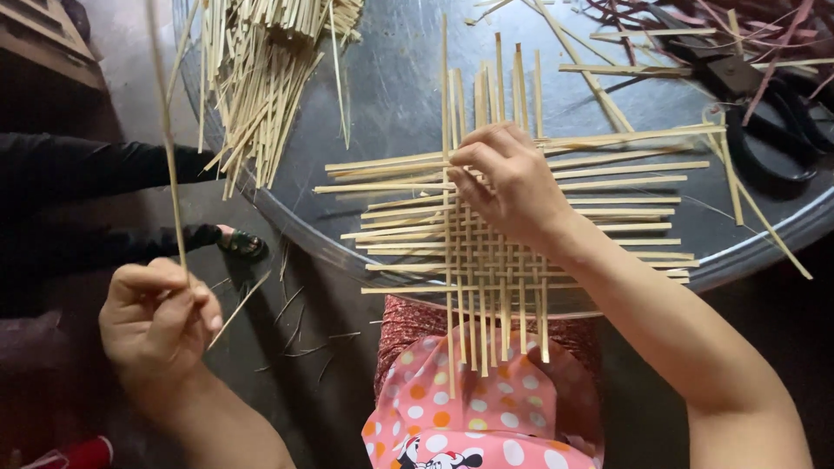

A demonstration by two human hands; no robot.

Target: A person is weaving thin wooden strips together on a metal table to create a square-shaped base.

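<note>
Head view. My right hand (508, 187) rests on the flat woven mat of pale bamboo strips (504, 234), fingers curled down and pinching the upper ends of the vertical strips near the mat's middle; its grip is closed on the weave. The mat lies on the round dark metal worktop (391, 95) and overhangs its near edge above my lap, over the pink polka-dot cloth (486, 417).

My left hand (156, 321) is off to the side of the worktop, above the floor, fist closed around one long thin bamboo strip (169, 156) that stands nearly upright.

Judgement on doing the weaving well: keep the right hand pressing the crossings flat so rows stay square, and feed the strip in level.

Loose bundle of cut bamboo strips (261, 78) at the worktop's far left; black-handled scissors (764, 122) at far right among reddish strips (695, 17). No packages, labels or signs visible.
</note>
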